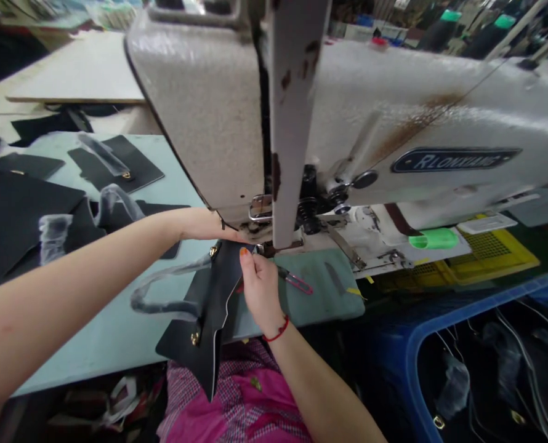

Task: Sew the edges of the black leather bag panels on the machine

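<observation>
While the far end of a black panel [213,301] was placed beneath the head of a sewing machine [394,117], its right edge was clamped in the grip of the right hand [262,289], the thumb laid on top. The left hand [209,225] was held at that same far end, partly hidden by the machine, and whether its grip was apart or together could not be told. The panel was laid over the near edge of the table [112,347], its lowest corner hanging past that edge.

It was judged that the panel could be pulled askew by this overhang, that the wrapped strap [163,309] could be snagged if its loose loop were swept inward, and that fingers could be hurt, being so near the machine's working parts.

One strap and two gold fittings [195,338] were counted on the panel. One pair of snips [297,283] was seen near the table's right edge, and one blue bin [410,347] beyond its right corner. Toward the left edge, further black pieces [20,221] were too overlapped to be counted.
</observation>
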The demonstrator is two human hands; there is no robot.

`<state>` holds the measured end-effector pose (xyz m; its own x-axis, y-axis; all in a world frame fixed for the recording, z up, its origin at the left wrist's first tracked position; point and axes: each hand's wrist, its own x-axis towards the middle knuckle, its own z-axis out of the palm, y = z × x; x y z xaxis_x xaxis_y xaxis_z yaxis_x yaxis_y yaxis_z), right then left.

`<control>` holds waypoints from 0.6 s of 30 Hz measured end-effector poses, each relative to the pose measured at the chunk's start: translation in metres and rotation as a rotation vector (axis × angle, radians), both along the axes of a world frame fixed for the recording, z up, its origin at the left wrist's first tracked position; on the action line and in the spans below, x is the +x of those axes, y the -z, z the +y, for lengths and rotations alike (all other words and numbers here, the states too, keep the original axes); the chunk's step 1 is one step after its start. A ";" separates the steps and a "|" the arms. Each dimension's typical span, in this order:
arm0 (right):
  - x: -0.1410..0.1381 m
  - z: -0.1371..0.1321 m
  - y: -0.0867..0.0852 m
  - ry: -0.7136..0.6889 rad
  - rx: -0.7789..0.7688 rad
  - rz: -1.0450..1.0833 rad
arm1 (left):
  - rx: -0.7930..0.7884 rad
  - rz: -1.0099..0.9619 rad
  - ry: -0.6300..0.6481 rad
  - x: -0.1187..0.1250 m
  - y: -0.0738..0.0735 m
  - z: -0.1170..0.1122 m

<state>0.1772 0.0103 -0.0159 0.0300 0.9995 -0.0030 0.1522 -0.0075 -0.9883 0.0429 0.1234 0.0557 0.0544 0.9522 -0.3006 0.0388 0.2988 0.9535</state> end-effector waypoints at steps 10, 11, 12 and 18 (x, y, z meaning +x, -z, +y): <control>0.018 0.002 -0.007 -0.058 0.024 -0.035 | 0.029 -0.076 0.228 0.006 0.024 -0.028; 0.022 0.004 -0.008 -0.082 0.015 -0.031 | 0.048 -0.074 0.205 0.008 0.023 -0.032; 0.027 0.006 -0.009 -0.111 0.006 -0.032 | 0.055 -0.074 0.184 0.010 0.023 -0.036; 0.054 0.022 -0.018 -0.362 -0.096 -0.006 | 0.004 -0.052 0.104 0.015 0.026 -0.055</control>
